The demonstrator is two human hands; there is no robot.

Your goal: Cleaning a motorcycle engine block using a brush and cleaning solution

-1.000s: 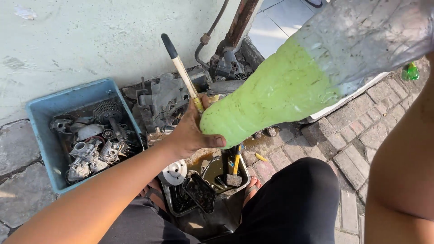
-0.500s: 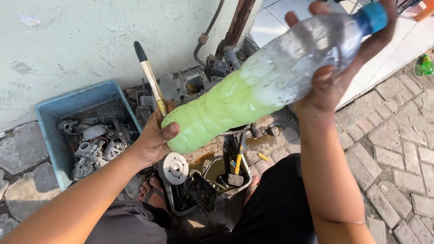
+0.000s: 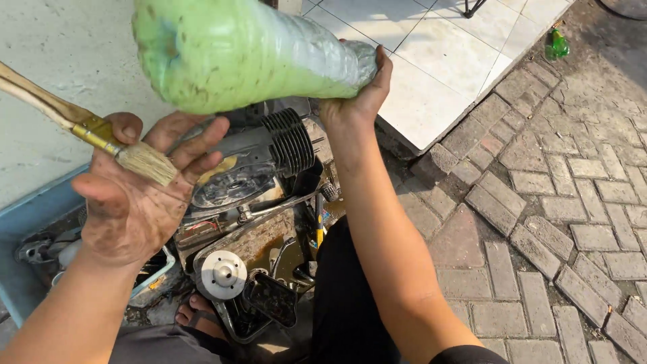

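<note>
My right hand grips a clear plastic bottle filled with green liquid and holds it sideways, high over a greasy small engine with cooling fins. My left hand, palm up and dirty, has a wooden-handled paint brush pinched between thumb and fingers; its bristles lie over my palm. The fingers of that hand are spread just below the bottle's base. A round metal disc and a dark tray of oily liquid sit below the engine, by my foot.
A blue plastic bin of metal parts stands at the left against a pale wall. White tiles lie beyond the engine. Grey paving bricks cover the right side. A small green bottle lies far right.
The view has closed in on the engine. The bottle has swung up and across the top of the frame. My left hand has let go of its base and turned palm up, brush still in it.
</note>
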